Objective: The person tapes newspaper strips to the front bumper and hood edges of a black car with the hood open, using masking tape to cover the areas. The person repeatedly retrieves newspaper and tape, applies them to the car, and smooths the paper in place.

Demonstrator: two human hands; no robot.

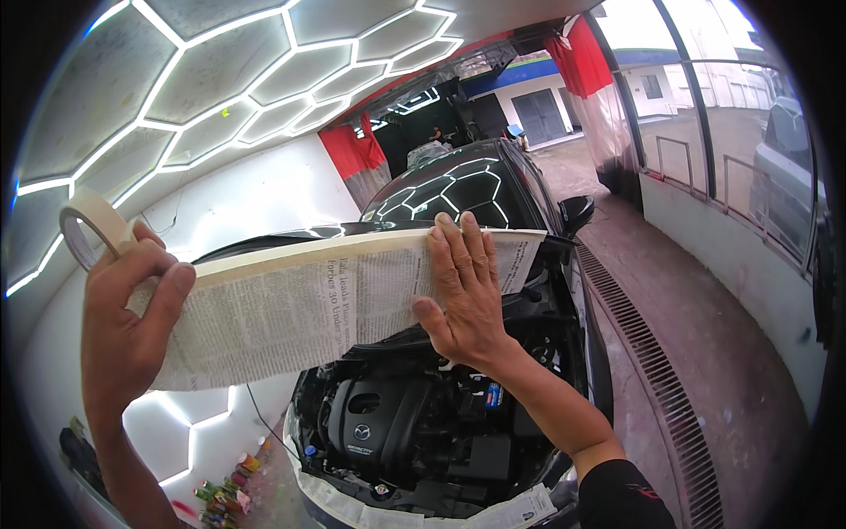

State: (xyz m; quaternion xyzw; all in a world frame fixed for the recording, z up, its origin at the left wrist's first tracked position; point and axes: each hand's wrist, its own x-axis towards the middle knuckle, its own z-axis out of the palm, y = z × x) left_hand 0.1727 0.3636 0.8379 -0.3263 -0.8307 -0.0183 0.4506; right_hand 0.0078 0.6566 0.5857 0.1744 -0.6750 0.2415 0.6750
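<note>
Tearing is risked if the newspaper [282, 309] is overpulled by the left hand [132, 309], closed round tape [110, 220] at frame left, while pressed mid-frame under the right hand [464, 286], opened flat.

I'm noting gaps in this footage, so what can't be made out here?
All in the head view:
Rear of the engine bay: hidden by the newspaper strip.
Print under the right hand: covered by the hand itself.
Most fingertips of the left hand: behind that hand, near the tape roll.
Silver vehicle outside: cut off by the dark right rim.
Labels on the floor containers: too small.
</note>
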